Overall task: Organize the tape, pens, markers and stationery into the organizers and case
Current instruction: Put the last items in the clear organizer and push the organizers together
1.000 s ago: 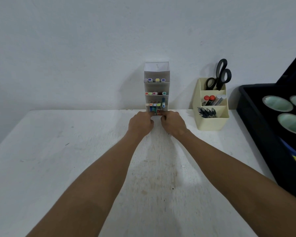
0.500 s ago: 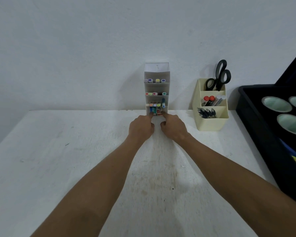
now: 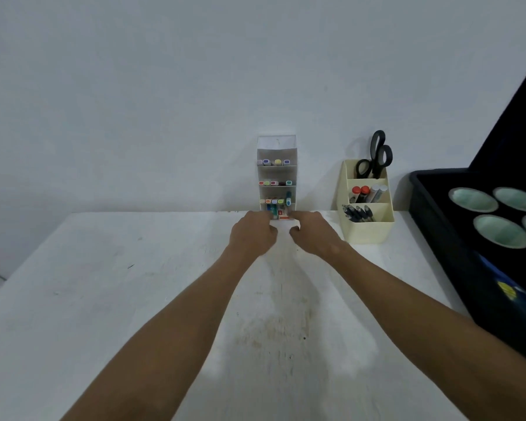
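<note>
A: Both hands are back a bit vs a sec ago. They were tight against the front of the tall white organizer (image 3: 277,174), now left hand (image 3: 252,233) and right hand (image 3: 312,235) sit slightly nearer the camera, small gap between them. Organizer hasn't budged, same spot at the wall.

B: Holding anything?

A: Doesn't look like it. Left fingers curled in, knuckles up, no item showing in them. Right is loosely curled too, forefinger side reaching twd the bottom slot. Fingertips mostly hidden behind the knuckles, so can't tell if they touch the organizer base or not.

B: Where's the stuff?

A: Markers (image 3: 274,162) in rows across the organizer's tiers, caps facing out. Bottom tier has small colored bits, a red/white item (image 3: 283,215) at the front edge; too small to ID. Cream desk caddy (image 3: 366,205) to the right: scissors (image 3: 375,156) in back section, red-capped markers (image 3: 360,192) in the middle, dark pens (image 3: 357,212) in front. Black case (image 3: 456,238) open at far right, tape rolls (image 3: 501,230) seated in it.

B: So task status?

A: My read: nearly done. No loose stationery visible on the white table (image 3: 134,284). Pull-back looks like they've just finished nudging the last bits into the bottom tier, or squaring the organizer up. Prob only a final check left, maybe shutting the case.
</note>
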### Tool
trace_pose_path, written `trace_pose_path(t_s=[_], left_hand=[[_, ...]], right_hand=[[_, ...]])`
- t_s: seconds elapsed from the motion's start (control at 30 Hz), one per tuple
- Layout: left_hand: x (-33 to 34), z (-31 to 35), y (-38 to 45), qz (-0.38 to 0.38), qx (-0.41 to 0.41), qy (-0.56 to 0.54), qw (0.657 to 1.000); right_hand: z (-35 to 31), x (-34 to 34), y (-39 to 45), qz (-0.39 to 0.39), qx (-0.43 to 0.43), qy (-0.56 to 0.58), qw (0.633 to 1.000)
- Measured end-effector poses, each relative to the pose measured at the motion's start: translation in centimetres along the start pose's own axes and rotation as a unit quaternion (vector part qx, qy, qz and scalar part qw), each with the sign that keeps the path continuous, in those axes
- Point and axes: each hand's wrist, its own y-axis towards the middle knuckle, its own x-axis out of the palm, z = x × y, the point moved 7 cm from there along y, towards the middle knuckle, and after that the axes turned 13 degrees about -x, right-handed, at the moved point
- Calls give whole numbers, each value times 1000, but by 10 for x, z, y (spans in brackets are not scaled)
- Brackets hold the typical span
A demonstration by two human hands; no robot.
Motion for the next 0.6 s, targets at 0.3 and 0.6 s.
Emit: trace_pose_path(t_s=[0.3,0.6], left_hand=[[-69,22,-6,126,-37,-229,964],[-44,8,2,9,-193,-354,915]], right_hand=[[10,-125,-41,272,3,45,961],[117,-135,-62,245,226,137,933]])
